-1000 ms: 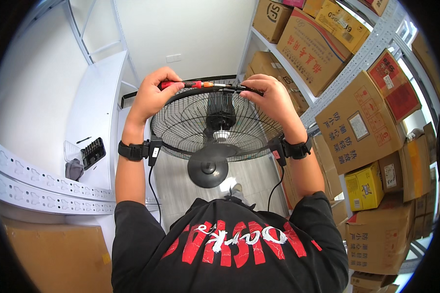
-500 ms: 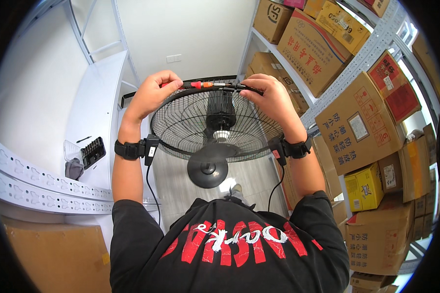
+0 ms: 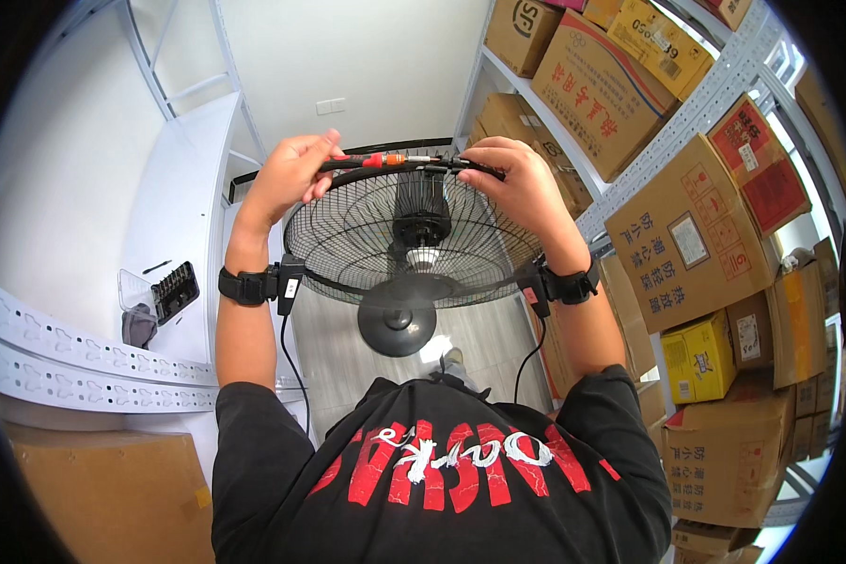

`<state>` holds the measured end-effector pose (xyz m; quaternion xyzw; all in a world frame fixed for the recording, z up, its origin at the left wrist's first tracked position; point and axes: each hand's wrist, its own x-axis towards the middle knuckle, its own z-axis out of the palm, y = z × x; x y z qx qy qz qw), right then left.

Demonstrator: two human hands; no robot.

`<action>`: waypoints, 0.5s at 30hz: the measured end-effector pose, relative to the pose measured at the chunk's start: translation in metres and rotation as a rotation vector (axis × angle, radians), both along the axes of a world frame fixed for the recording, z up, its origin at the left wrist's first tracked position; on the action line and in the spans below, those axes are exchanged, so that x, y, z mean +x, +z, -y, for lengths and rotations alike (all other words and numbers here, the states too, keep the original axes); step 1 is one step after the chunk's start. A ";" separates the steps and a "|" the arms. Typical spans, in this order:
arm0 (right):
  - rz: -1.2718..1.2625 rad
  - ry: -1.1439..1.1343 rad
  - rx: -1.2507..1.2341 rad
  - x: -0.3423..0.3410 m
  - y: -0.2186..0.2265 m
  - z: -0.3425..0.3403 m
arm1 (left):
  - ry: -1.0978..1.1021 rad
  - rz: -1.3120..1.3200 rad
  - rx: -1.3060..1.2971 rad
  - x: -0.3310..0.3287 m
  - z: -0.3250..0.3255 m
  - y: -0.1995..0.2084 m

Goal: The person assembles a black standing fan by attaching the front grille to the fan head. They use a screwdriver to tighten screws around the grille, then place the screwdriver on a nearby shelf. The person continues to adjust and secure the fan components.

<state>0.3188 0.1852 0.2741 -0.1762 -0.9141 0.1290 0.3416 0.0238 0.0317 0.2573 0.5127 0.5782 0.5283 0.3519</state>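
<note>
A screwdriver [image 3: 371,162] with a red and black handle, an orange band and a metal shaft lies level along the top rim of a black fan guard [image 3: 348,226]. My left hand [image 3: 296,174] is closed on its handle end, thumb raised. The screwdriver's tip meets a small dark clip [image 3: 449,163] on the rim; the screw itself is too small to make out. At the right of that clip, my right hand [image 3: 517,174] pinches the rim. Inside the wire guard are the fan's dark blades, and its round base [image 3: 397,329] stands on the floor.
On the white shelf [image 3: 183,169] at left sit an open bit case [image 3: 174,291] and a grey pouch [image 3: 139,325]. Shelves at right hold several cardboard boxes [image 3: 672,235] and a yellow box [image 3: 697,359]. Another carton [image 3: 113,489] is at lower left. Cables hang from both wrist straps.
My left hand has shifted slightly left along the screwdriver handle, and its thumb has lifted. The screwdriver remains at the clip. My right hand stays nearly still on the rim.
</note>
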 end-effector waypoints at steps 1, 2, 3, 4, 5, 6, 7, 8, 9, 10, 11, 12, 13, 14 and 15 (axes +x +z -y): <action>0.003 -0.005 -0.007 0.000 0.001 0.000 | -0.009 0.016 -0.009 0.000 -0.001 0.001; 0.009 -0.006 -0.007 0.000 0.000 0.000 | 0.005 0.015 0.020 0.003 -0.001 0.001; 0.012 -0.007 -0.003 0.000 0.000 -0.001 | 0.020 -0.027 0.054 0.004 -0.002 0.001; 0.015 -0.008 0.000 0.000 0.001 -0.002 | 0.035 -0.070 0.088 0.005 -0.002 0.001; 0.021 -0.012 -0.015 0.001 0.001 -0.002 | 0.050 -0.112 0.122 0.006 -0.003 0.001; 0.024 -0.017 -0.031 0.000 0.002 -0.001 | 0.059 -0.148 0.199 0.008 -0.003 0.000; 0.028 -0.022 -0.046 0.001 0.003 -0.001 | 0.067 -0.184 0.276 0.011 -0.003 -0.001; 0.029 -0.022 -0.048 0.001 0.003 -0.002 | 0.074 -0.218 0.353 0.013 -0.004 -0.002; 0.030 -0.021 -0.052 0.002 0.004 -0.001 | 0.065 -0.243 0.370 0.012 -0.004 -0.002; 0.031 -0.020 -0.055 0.002 0.004 -0.001 | 0.057 -0.267 0.387 0.010 -0.005 -0.002; 0.028 -0.020 -0.045 0.002 0.004 -0.001 | 0.048 -0.291 0.404 0.008 -0.005 -0.003; 0.023 -0.021 -0.035 0.003 0.002 -0.002 | 0.044 -0.286 0.408 0.006 -0.006 -0.004; 0.019 -0.022 -0.024 0.003 0.001 -0.003 | 0.041 -0.281 0.411 0.004 -0.007 -0.007; 0.023 -0.020 -0.034 0.003 0.002 -0.003 | 0.037 -0.276 0.415 0.003 -0.007 -0.007; 0.029 -0.018 -0.046 0.003 0.002 -0.004 | 0.040 -0.247 0.368 0.004 -0.008 -0.008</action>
